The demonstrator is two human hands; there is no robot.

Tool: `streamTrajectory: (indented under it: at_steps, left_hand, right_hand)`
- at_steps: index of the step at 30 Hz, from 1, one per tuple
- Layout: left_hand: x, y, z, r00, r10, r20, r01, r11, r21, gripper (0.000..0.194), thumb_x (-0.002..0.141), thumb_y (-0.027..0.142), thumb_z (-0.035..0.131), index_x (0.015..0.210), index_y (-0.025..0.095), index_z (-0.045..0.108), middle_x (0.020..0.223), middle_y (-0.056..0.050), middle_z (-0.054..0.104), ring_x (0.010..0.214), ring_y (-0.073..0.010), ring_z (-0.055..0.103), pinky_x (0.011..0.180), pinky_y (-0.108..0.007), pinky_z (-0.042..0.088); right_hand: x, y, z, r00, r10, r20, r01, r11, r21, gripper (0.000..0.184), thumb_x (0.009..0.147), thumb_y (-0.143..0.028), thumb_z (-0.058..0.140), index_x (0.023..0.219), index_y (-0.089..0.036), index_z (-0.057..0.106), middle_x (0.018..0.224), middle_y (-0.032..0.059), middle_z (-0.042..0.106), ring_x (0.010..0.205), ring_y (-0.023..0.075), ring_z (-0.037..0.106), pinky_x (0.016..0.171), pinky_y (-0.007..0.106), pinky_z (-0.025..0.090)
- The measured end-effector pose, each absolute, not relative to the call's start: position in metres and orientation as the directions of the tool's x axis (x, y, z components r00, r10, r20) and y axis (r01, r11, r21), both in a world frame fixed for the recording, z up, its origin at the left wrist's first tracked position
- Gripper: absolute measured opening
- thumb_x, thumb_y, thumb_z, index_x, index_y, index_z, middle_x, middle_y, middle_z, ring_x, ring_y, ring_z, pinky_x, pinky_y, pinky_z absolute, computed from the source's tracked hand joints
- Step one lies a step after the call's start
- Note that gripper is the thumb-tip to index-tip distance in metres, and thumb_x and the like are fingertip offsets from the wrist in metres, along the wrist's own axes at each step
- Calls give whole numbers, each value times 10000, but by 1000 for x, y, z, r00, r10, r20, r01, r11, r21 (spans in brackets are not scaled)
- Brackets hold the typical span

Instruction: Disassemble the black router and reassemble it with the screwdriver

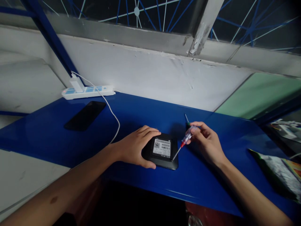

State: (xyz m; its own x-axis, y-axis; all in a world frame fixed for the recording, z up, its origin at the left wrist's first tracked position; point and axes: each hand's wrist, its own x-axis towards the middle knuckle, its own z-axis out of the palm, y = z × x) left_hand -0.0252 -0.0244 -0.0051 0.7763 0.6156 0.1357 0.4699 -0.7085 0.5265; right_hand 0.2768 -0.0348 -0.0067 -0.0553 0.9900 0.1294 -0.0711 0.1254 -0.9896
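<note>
My left hand (135,146) clasps the left side of a flat black device (174,149), with the thumb on the near edge and the fingers over the far edge. The device lies on the blue table, and a white label (161,147) with a square code faces up. Between the fingers of my right hand (204,139) is a screwdriver (188,135) with a clear handle and a red collar. Its tip meets the device's near right corner at a slant. Just behind my right hand a thin metal shaft with a green part (187,119) shows; whether it is a separate tool, I cannot tell.
A dark phone-like slab (85,116) lies on the table (145,106) at the left. Behind it stands a white power strip (101,91) with a plugged-in charger (77,84), whose white cable (113,111) runs toward my left forearm. A shiny packet (279,172) lies at the right.
</note>
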Motion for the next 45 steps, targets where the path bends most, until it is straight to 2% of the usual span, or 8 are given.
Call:
streamTrajectory:
  at_steps: [13, 25, 27, 30, 34, 40, 45]
  left_hand:
    - [-26, -24, -5, 778, 611, 144, 467, -716, 518, 1059, 618, 639, 804, 1489, 234, 357, 1484, -129, 462, 1366, -395, 414, 1148, -578, 375]
    - [-25, -25, -3, 778, 615, 130, 474, -709, 523, 1069, 625, 649, 802, 1497, 229, 348, 1490, -137, 457, 1374, -394, 409, 1145, -581, 373]
    - [-25, -26, -2, 777, 617, 125, 477, -706, 524, 1061, 630, 643, 799, 1497, 231, 345, 1499, -137, 451, 1380, -394, 405, 1146, -580, 369]
    - [-26, -27, -1, 764, 636, 104, 514, -698, 499, 1044, 615, 641, 794, 1469, 224, 364, 1512, -150, 434, 1378, -408, 401, 1151, -606, 336]
    - [-27, -28, 1, 735, 673, 86, 573, -683, 454, 996, 559, 634, 801, 1376, 204, 426, 1462, -165, 461, 1325, -426, 436, 1135, -643, 316]
    - [-29, -28, 3, 736, 672, 82, 572, -682, 455, 980, 547, 652, 807, 1343, 209, 444, 1400, -148, 487, 1293, -408, 449, 1118, -604, 347]
    - [-28, -28, 4, 740, 668, 70, 578, -687, 441, 968, 543, 681, 781, 1325, 210, 456, 1378, -134, 478, 1270, -399, 439, 1115, -603, 345]
  right_hand:
    - [278, -34, -5, -45, 986, 158, -15, 157, -987, 239, 857, -380, 762, 1033, -259, 654, 706, -40, 700, 548, 129, 694, 604, 264, 586]
    - [280, -42, 11, -88, 943, 320, 81, 327, -942, 202, 848, -315, 773, 1013, -240, 684, 717, -15, 718, 543, 123, 688, 562, 243, 572]
    - [280, -40, 10, -49, 934, 355, 89, 358, -929, 203, 844, -316, 776, 1010, -243, 687, 728, -14, 722, 545, 124, 688, 562, 248, 582]
    - [280, -36, 5, 103, 916, 389, 78, 382, -921, 224, 829, -334, 789, 1003, -253, 673, 751, -15, 732, 581, 144, 716, 598, 275, 615]
    - [273, -33, -3, 243, 899, 364, 57, 361, -931, 263, 776, -343, 834, 924, -255, 636, 869, 1, 761, 698, 167, 756, 707, 311, 643]
    - [255, -40, -9, 174, 921, 350, 163, 323, -932, 289, 750, -337, 851, 892, -248, 616, 935, 34, 792, 787, 170, 757, 732, 303, 622]
    - [249, -41, -15, 86, 932, 352, 195, 331, -923, 267, 784, -323, 821, 923, -250, 606, 990, 36, 794, 860, 172, 764, 777, 307, 620]
